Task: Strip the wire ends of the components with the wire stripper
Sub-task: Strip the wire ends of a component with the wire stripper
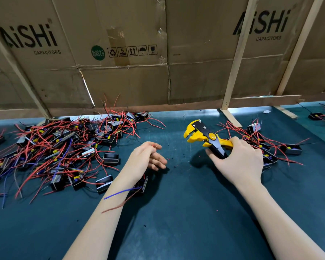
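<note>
A big pile of components [60,147] spreads at the left. The right hand [238,160] grips the wire stripper [206,137] by its handles, jaws open. The left hand [146,158] pinches a thin wire [156,146], its component [142,184] hanging below the wrist.

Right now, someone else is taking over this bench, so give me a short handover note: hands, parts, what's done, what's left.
Right hand grips the stripper by its handles, lifted off the mat, jaws open and empty.
Left hand pinches a thin wire end at its fingertips; a component with blue and red leads lies under that wrist.
Big pile sits to the left, small pile to the right behind the right hand.
Done: insulation bits on the mat suggest some stripping; which pile is finished cannot be told.
Left: feed the held wire into the jaws, squeeze, then carry on through the unstripped components.
</note>
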